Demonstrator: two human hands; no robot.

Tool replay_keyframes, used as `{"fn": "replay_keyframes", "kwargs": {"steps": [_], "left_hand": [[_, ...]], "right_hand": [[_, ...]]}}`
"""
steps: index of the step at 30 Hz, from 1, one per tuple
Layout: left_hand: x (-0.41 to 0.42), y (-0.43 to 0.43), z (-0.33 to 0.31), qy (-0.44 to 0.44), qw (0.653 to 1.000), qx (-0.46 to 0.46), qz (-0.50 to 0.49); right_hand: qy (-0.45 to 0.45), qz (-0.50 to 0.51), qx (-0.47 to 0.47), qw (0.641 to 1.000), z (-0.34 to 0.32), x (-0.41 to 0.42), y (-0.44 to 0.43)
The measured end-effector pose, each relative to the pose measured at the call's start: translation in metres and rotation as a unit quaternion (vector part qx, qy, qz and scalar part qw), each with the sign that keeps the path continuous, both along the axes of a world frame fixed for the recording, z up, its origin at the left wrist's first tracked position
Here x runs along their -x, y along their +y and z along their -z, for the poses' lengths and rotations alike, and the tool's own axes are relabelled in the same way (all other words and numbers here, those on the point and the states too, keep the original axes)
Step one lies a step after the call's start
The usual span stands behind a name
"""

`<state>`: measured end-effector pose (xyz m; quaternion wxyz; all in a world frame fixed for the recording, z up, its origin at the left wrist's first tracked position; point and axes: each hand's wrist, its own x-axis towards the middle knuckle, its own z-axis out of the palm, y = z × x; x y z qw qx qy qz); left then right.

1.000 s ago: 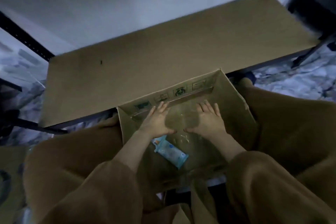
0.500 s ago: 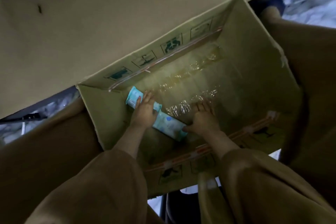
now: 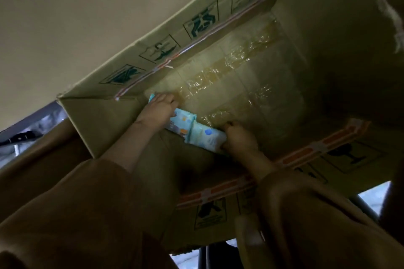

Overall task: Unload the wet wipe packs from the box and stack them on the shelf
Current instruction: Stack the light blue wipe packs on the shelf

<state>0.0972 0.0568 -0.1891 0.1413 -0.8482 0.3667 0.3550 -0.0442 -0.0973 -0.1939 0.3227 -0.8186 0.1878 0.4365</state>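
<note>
Box [image 3: 87,120]: open cardboard carton, seen from above between the person's knees. Its taped floor [image 3: 229,67] is bare apart from the packs.
Wet wipe packs [image 3: 196,133]: pale blue soft-film packs with printed spots, lying flat on the box floor near the left wall. A seam across the middle suggests two packs end to end, but whether they are joined in one wrap cannot be told.
Left hand [image 3: 160,109]: laid over the far end of the packs, fingers bent down over the edge, grasping it. The thumb is hidden.
Right hand [image 3: 239,140]: clamped on the near end, knuckles curled, thumb against the end face.
Shelf [image 3: 65,17]: tan board just beyond the far wall of the box, and the destination. No packs show on the visible part.
Sleeves [image 3: 87,214]: brown, pushed back from both wrists.
Likely handling: moist contents give moderate weight. The body is pliant and probably sags if lifted by one end. The glossy film looks slippery.
Suggested hold: both ends at once, as here, squeezing inward so that the pieces stay in line. Alternatively, palms go under the middle.
Risk: the seam may fold, or one pack may slide out during the lift over the box wall.
</note>
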Motion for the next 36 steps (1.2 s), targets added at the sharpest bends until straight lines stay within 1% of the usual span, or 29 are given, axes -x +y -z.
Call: {"fn": "replay_keyframes", "kwargs": {"steps": [1, 2, 3, 4, 5, 6, 7, 9, 10, 11, 13, 14, 15, 17, 19, 22, 24, 26, 28, 31, 35, 36], "left_hand": [[0.001, -0.006, -0.005, 0.014, 1.000, 0.004, -0.002], [0.003, -0.011, -0.011, 0.006, 1.000, 0.023, 0.007], [0.008, -0.016, -0.019, -0.023, 0.998, 0.060, 0.001], [0.015, -0.020, -0.022, -0.056, 0.991, 0.122, -0.008], [0.025, -0.026, -0.026, -0.068, 0.982, 0.175, -0.015], [0.034, -0.032, -0.028, -0.056, 0.979, 0.193, 0.011], [0.042, -0.034, -0.026, -0.031, 0.980, 0.188, 0.050], [0.056, -0.034, -0.020, -0.006, 0.986, 0.155, 0.058], [0.059, -0.034, -0.018, -0.018, 0.984, 0.172, 0.032], [0.061, -0.036, -0.017, -0.033, 0.979, 0.201, -0.015], [0.060, -0.039, -0.011, -0.020, 0.974, 0.191, -0.118], [0.057, -0.042, -0.008, 0.001, 0.976, 0.177, -0.131], [0.053, -0.047, -0.002, 0.011, 0.981, 0.152, -0.121], [0.043, -0.056, 0.009, 0.023, 0.992, 0.114, -0.057], [0.036, -0.059, 0.019, 0.043, 0.994, 0.099, -0.008], [0.032, -0.052, 0.032, 0.058, 0.992, 0.116, -0.008], [0.037, -0.048, 0.031, 0.050, 0.989, 0.139, -0.010], [0.045, -0.044, 0.025, 0.014, 0.983, 0.182, -0.034], [0.049, -0.043, 0.014, -0.021, 0.977, 0.203, -0.056], [0.051, -0.045, -0.010, -0.055, 0.971, 0.214, -0.097], [0.045, -0.049, -0.051, -0.081, 0.968, 0.197, -0.131], [0.042, -0.049, -0.063, -0.098, 0.967, 0.193, -0.131]], "right_hand": [[-0.003, 0.023, 0.019, 1.000, 0.000, 0.000, -0.011], [-0.012, 0.043, 0.050, 0.998, 0.001, 0.000, -0.024], [-0.020, 0.063, 0.082, 0.994, 0.000, 0.000, -0.037], [-0.025, 0.081, 0.111, 0.990, -0.001, 0.001, -0.050], [-0.030, 0.094, 0.138, 0.985, -0.004, 0.002, -0.060], [-0.037, 0.099, 0.165, 0.981, -0.007, 0.004, -0.068], [-0.048, 0.096, 0.187, 0.976, -0.008, 0.006, -0.074], [-0.089, 0.087, 0.204, 0.971, -0.009, 0.010, -0.077], [-0.107, 0.082, 0.198, 0.971, -0.008, 0.011, -0.077], [-0.115, 0.076, 0.187, 0.973, -0.008, 0.010, -0.075], [-0.112, 0.055, 0.171, 0.977, -0.004, 0.008, -0.072], [-0.107, 0.043, 0.167, 0.979, -0.003, 0.007, -0.069], [-0.102, 0.029, 0.167, 0.980, -0.001, 0.007, -0.066], [-0.099, -0.007, 0.181, 0.978, 0.004, 0.009, -0.062], [-0.109, -0.025, 0.201, 0.973, 0.008, 0.011, -0.062], [-0.134, 0.004, 0.195, 0.972, 0.012, 0.013, -0.065], [-0.143, 0.022, 0.195, 0.970, 0.014, 0.013, -0.067], [-0.155, 0.030, 0.196, 0.968, 0.013, 0.013, -0.068], [-0.163, 0.031, 0.197, 0.966, 0.011, 0.012, -0.069], [-0.175, 0.035, 0.217, 0.960, -0.003, 0.010, -0.070], [-0.234, 0.053, 0.236, 0.942, -0.033, 0.004, -0.071], [-0.234, 0.057, 0.227, 0.944, -0.046, 0.001, -0.072]]}}
